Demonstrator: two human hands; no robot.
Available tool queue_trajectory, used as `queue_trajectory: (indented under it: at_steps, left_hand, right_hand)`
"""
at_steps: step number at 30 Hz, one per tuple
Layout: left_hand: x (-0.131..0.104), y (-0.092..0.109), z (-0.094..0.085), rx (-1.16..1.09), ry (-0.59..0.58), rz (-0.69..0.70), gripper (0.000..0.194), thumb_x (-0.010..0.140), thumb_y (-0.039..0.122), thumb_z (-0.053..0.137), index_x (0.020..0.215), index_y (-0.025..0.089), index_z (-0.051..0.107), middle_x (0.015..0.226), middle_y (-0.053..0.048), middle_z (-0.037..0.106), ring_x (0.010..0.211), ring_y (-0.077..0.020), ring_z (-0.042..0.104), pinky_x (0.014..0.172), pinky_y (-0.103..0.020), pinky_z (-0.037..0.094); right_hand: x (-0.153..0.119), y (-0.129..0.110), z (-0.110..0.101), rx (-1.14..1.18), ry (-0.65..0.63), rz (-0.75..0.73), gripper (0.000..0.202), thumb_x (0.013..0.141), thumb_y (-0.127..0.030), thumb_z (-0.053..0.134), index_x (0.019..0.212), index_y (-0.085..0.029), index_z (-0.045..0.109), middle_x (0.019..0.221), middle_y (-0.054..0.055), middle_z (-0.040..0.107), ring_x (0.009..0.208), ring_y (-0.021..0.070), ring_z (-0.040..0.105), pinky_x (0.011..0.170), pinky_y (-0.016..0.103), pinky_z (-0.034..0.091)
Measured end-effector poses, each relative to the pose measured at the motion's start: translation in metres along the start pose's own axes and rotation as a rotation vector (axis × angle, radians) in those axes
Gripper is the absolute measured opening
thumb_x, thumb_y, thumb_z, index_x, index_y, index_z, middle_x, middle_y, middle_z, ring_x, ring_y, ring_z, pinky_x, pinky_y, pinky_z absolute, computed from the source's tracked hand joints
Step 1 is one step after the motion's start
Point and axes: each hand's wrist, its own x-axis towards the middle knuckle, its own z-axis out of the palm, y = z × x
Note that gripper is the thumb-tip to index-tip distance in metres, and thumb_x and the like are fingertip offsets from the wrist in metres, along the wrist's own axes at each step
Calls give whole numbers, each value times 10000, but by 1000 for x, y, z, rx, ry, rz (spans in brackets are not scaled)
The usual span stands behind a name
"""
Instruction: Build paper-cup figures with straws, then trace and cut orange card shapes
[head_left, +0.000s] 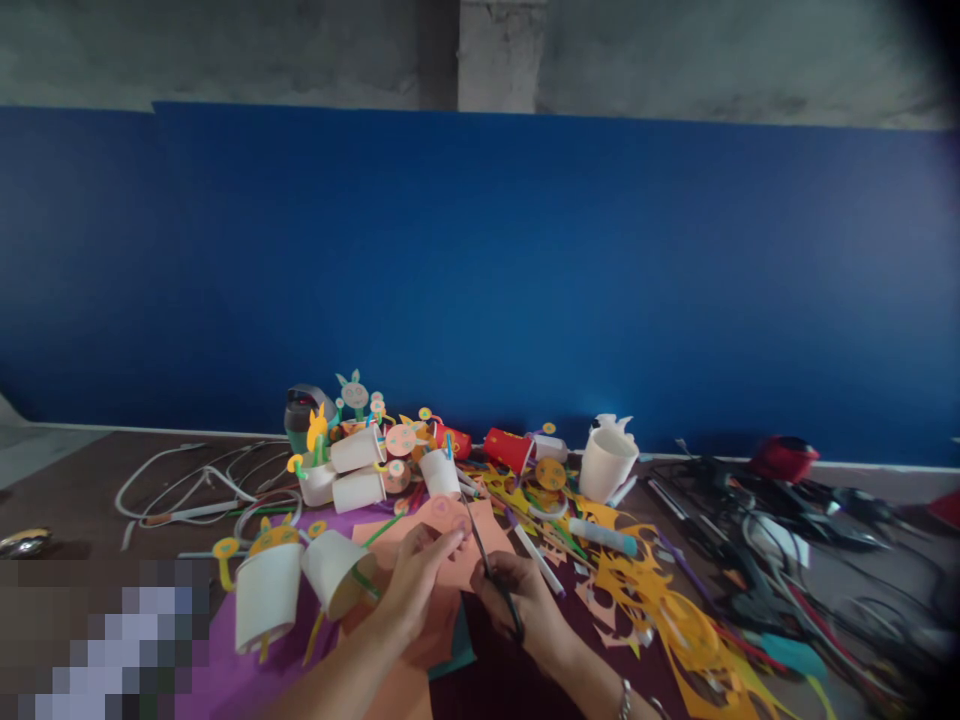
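Note:
My left hand (420, 568) pinches a sheet of salmon-coloured paper (484, 535) that has small round faces or rings drawn on it. My right hand (529, 598) grips a pair of scissors (504, 590) with dark handles. Their blades point up and away from me, along the paper by my left fingertips; whether they touch it I cannot tell. More salmon paper (397, 650) lies beneath my left forearm, over a teal sheet (463, 645). To the left, white paper cups (268, 600) carry yellow paper heads and bent pipe-cleaner-like limbs.
Decorated cups (358, 450) and red cups (508, 450) lie at the back. Yellow paper offcuts (679, 620), a glue stick (602, 536) and a marker (538, 560) spread rightward. A white cup (607, 465) stands behind; tangled cables (787, 580) lie far right. A blue panel (480, 270) bounds the table.

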Motion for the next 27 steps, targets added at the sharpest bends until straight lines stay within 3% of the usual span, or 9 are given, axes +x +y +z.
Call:
queue_trajectory:
  at_steps: [8, 22, 27]
  left_hand:
    - [1, -2, -3, 22, -101, 53, 288, 639, 341, 766, 547, 169, 554, 630, -38, 662, 768, -212, 635, 756, -304, 431]
    - [-4, 4, -1, 239, -77, 78, 274, 657, 396, 754, 580, 166, 627, 620, -26, 646, 710, -203, 603, 660, -273, 407]
    - [-4, 5, 0, 258, -88, 84, 289, 651, 408, 749, 557, 169, 616, 610, -25, 645, 684, -200, 598, 629, -268, 398]
  right_hand:
    - [0, -3, 0, 0, -1, 7, 374, 667, -482, 731, 657, -167, 529, 426, -102, 362, 338, 26, 262, 325, 162, 222]
    - [-3, -6, 3, 22, -36, 2, 348, 681, -444, 734, 721, -162, 534, 436, -87, 457, 325, 39, 354, 331, 161, 258]
    - [-2, -9, 3, 44, -22, -3, 351, 665, -436, 752, 688, -163, 531, 430, -100, 410, 329, 27, 309, 326, 156, 241]
